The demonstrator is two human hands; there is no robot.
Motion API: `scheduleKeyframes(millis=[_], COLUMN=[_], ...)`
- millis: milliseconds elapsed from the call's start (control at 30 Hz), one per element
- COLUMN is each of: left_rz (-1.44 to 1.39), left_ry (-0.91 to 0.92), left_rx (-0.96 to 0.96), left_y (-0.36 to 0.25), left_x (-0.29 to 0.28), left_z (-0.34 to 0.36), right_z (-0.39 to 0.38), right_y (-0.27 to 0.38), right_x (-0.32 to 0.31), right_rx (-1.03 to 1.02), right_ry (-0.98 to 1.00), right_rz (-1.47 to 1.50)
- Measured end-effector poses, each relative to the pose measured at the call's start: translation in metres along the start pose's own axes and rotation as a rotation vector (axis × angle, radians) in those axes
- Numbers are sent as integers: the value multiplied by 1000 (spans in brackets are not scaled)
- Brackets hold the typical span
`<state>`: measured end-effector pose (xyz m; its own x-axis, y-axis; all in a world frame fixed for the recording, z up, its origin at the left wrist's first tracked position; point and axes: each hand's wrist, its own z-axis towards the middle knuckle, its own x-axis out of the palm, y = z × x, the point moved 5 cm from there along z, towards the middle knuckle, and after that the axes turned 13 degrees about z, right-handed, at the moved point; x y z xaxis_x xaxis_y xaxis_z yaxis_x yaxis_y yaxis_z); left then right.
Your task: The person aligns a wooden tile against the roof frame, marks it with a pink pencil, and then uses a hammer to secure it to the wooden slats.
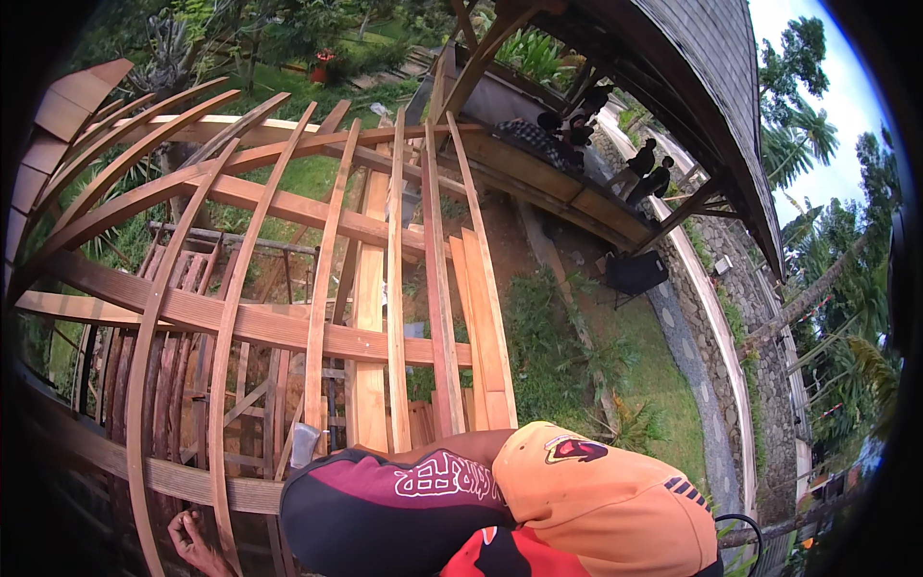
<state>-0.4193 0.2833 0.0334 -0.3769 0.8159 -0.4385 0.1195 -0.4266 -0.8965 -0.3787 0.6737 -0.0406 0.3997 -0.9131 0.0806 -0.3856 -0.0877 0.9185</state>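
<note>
My left hand (196, 546) is at the lower left, beside a thin wooden batten (217, 481). Its fingers are curled in, and whatever they hold, if anything, cannot be made out. A grey metal tool head (305, 445), like that of a hatchet, stands by my dark and maroon-clothed leg (385, 500); the rest of the tool is hidden. Long battens (396, 279) run away from me across thicker roof beams (317, 341). My right hand does not show.
Open gaps between the battens show scaffold poles (288, 252) and ground far below. Loose planks (486, 327) lie at the frame's right edge. A neighbouring shingled roof (707, 67) overhangs seated people (639, 173). A stone wall (769, 385) runs at the right.
</note>
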Motion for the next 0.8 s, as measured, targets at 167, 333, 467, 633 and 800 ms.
scheduleKeyframes(millis=[167, 333, 467, 633, 800], left_rz=[39, -140, -173, -175, -13], left_ry=[66, -135, -179, -219, -91], left_rx=[-66, -124, -96, -206, -141], left_y=[46, 42, 16, 11, 17], left_x=[9, -16, 38, 21, 33], left_z=[3, 16, 24, 7, -18], right_z=[-8, 26, 3, 10, 7], right_y=[-3, 6, -22, -15, -14], right_x=[-11, 14, -5, 7, 12], right_rx=[15, 48, 166, 173, 243], right_ry=[-1, 37, -140, -79, 5], right_rz=[20, 37, 357, 25, 112])
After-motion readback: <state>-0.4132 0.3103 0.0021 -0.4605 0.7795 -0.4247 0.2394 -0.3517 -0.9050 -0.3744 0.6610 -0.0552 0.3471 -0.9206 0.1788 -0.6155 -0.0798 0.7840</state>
